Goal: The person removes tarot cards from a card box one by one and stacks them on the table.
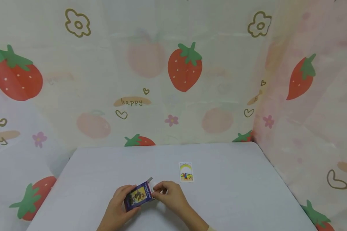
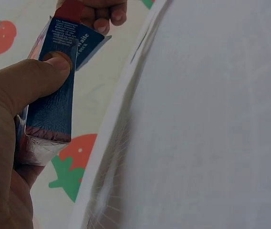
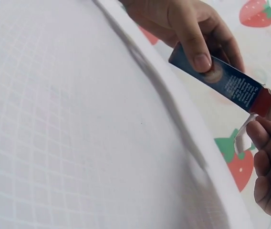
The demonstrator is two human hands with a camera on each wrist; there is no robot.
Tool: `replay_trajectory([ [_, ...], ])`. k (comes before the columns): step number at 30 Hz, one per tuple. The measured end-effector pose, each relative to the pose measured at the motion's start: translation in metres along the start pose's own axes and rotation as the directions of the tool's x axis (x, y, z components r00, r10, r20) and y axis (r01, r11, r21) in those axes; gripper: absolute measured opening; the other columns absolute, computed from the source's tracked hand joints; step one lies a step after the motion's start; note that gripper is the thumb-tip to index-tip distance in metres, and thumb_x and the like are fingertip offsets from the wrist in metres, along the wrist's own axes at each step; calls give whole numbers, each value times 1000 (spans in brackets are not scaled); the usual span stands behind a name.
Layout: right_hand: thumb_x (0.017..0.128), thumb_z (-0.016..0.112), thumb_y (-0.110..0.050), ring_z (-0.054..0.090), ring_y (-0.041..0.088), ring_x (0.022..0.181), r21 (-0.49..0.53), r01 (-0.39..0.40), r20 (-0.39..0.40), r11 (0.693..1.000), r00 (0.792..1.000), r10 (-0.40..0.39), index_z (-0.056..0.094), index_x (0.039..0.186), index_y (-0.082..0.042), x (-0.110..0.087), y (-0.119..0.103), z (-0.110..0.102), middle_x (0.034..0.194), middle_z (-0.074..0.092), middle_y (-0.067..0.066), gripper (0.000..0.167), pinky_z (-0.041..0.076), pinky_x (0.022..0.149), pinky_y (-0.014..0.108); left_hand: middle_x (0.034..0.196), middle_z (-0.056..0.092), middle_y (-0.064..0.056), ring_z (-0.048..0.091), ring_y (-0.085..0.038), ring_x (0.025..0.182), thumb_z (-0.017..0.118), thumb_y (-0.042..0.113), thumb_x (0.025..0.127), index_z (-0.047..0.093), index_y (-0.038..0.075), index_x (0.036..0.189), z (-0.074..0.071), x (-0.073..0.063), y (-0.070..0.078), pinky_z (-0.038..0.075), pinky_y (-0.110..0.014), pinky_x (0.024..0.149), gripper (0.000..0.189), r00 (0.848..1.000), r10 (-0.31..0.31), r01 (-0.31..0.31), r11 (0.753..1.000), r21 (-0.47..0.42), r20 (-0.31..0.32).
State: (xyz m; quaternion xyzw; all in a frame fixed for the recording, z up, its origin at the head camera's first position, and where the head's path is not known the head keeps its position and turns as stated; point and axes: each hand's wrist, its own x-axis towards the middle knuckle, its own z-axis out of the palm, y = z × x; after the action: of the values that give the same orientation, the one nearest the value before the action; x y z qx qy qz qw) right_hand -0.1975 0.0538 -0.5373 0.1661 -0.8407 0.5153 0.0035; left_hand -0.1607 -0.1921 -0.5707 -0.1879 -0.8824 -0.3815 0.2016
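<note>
A dark blue tarot card box [image 1: 138,195] with a yellow picture and the word "Waite" is held tilted above the near part of the table. My left hand [image 1: 120,205] grips it by its sides, the thumb lying along a narrow blue side in the left wrist view. At the box's opened end, my right hand [image 1: 169,194] pinches with thumb and forefinger; what exactly lies between the tips is partly hidden. A red side tab [image 3: 263,102] and a pale flap [image 3: 243,136] stick out there. One tarot card [image 1: 186,172] lies face up beyond the right hand.
The table [image 1: 234,192] wears a white cloth. Printed curtains [image 1: 162,80] with strawberries, hearts and flowers hang behind it and along both sides.
</note>
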Motion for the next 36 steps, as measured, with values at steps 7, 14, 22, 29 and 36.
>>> replay_trajectory([
  [7, 84, 85, -29, 54, 3, 76, -20, 0, -16, 1000, 1000, 0, 78, 95, -18, -2, -1, 1, 81, 69, -17, 17, 44, 68, 20, 135, 56, 1, 52, -10, 120, 97, 13, 67, 57, 22, 143, 1, -1, 0, 31, -2, 102, 86, 1000, 17, -17, 1000, -4, -11],
  [14, 84, 85, -28, 57, 6, 76, -60, 54, -29, 997, 998, -56, 79, 96, -17, -1, -1, -2, 81, 69, -16, 17, 45, 68, 19, 134, 57, -1, 50, -7, 121, 98, 11, 64, 59, 16, 141, 2, -1, -2, 30, -1, 103, 87, 998, 47, -47, 999, -4, -39],
  [22, 85, 84, -24, 57, 3, 75, -85, 94, -39, 992, 994, -98, 78, 98, -14, 0, 0, -7, 81, 69, -16, 18, 47, 68, 19, 134, 56, -1, 49, -5, 122, 98, 11, 64, 59, 18, 142, 1, -1, 0, 30, -1, 102, 88, 998, 41, -41, 999, -1, -43],
  [29, 87, 82, -19, 58, 0, 68, -23, 98, -55, 995, 994, -99, 76, 98, -15, -1, -3, -11, 79, 71, -12, 13, 48, 61, 19, 135, 56, -1, 48, -5, 121, 98, 8, 63, 58, 15, 142, 1, -1, 0, 32, -1, 101, 89, 996, 56, -56, 998, -8, -63],
  [36, 89, 81, -18, 57, 1, 66, 7, 74, -55, 997, 996, -74, 76, 97, -17, 0, -5, -15, 78, 72, -11, 10, 47, 56, 19, 136, 56, -1, 48, -5, 121, 97, 9, 65, 57, 14, 143, 1, -1, 1, 33, -1, 100, 87, 997, 46, -47, 999, -7, -57],
])
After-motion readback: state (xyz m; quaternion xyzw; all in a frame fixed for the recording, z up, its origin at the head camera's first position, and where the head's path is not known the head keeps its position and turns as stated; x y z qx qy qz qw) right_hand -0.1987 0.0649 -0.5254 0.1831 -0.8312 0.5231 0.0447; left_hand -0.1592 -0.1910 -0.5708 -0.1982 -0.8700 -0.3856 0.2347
